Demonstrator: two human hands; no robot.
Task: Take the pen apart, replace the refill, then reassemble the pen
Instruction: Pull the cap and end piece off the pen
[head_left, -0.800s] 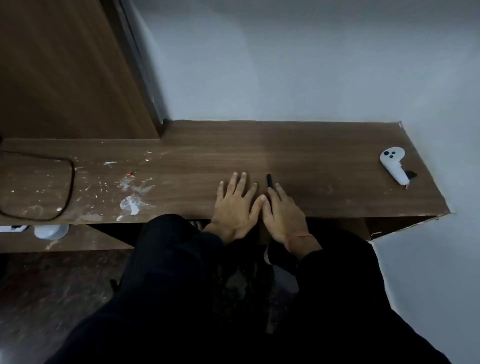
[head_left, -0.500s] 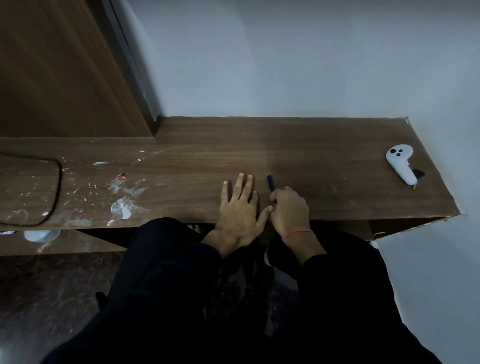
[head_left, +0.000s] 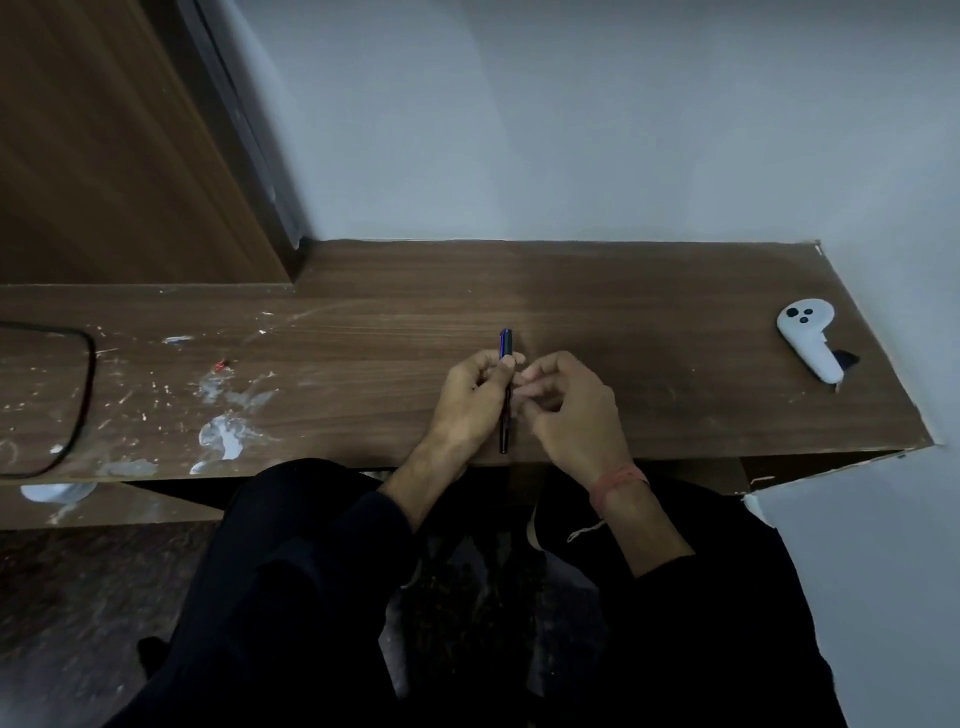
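Left hand (head_left: 470, 397) grips pen (head_left: 506, 387); controller (head_left: 808, 345) well apart

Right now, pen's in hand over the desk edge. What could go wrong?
1. The pen is held by the left hand close to the near edge of the desk; small parts freed on opening could drop to the dark floor.
2. The right hand seems barely to grip it, so it may slip while twisting.
3. Dim light hides small parts.
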